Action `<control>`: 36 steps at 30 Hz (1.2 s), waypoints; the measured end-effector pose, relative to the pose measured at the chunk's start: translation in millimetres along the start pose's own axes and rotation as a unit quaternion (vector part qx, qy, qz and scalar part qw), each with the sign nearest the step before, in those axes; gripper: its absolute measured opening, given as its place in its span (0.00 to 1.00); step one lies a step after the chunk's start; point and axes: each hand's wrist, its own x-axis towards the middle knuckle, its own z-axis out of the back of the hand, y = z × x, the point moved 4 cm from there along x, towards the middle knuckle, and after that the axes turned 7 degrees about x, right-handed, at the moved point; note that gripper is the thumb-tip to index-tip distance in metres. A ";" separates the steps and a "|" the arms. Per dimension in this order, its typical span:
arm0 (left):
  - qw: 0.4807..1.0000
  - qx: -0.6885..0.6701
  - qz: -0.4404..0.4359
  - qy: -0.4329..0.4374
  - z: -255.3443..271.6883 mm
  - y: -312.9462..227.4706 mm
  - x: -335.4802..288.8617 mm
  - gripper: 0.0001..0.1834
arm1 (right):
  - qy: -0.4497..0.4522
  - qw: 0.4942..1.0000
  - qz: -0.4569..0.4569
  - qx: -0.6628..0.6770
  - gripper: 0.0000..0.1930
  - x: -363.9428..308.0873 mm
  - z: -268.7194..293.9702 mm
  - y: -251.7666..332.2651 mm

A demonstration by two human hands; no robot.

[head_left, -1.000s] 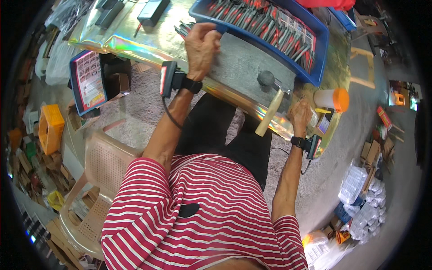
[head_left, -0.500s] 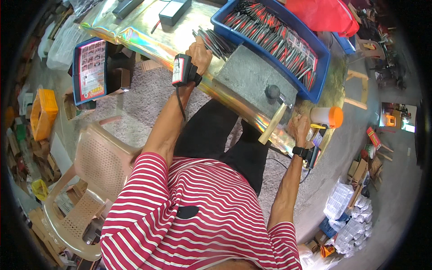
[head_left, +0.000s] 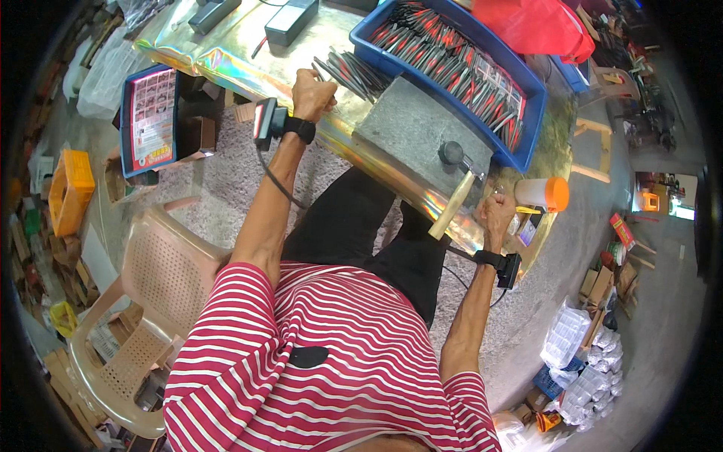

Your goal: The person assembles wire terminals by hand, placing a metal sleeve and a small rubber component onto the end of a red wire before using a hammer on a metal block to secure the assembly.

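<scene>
My left hand [head_left: 313, 94] is over the table's near edge, its fingers curled closed. Just beyond it, at the fingertips, lies a loose pile of thin dark pen-like pieces [head_left: 354, 74]; whether a piece is between the fingers is hidden. My right hand [head_left: 497, 211] is closed low over the table's right part, beside a whitish jar with an orange lid [head_left: 556, 194]; anything inside it cannot be made out. Between the hands lies a grey slab [head_left: 407, 124]. A hammer [head_left: 455, 206] with a pale wooden handle rests on its right end, the handle sticking out past the table edge.
A long blue bin [head_left: 541, 128] beyond the slab holds many black and red thin pieces. Dark boxes [head_left: 291, 22] lie at the far left of the table. A red bag [head_left: 535, 30] is at the back right. A plastic chair [head_left: 166, 264] stands at my left.
My left hand has drawn back from the pile, slightly left and nearer to me, and its wrist has turned. The right hand has shifted only a little.
</scene>
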 end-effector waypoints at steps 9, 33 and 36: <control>0.952 -0.287 0.011 0.106 -3.8 -22.2 -53.2 0.22 | -0.052 0.980 0.028 0.191 0.04 -26.5 3.0 37.8; 0.716 -0.489 0.100 0.488 -90.7 -65.6 -177.1 0.07 | 0.194 0.860 0.017 0.472 0.07 -114.6 -53.3 166.5; 0.709 -0.498 0.106 0.487 -91.5 -65.0 -178.6 0.08 | 0.195 0.859 0.014 0.473 0.07 -115.9 -52.3 167.1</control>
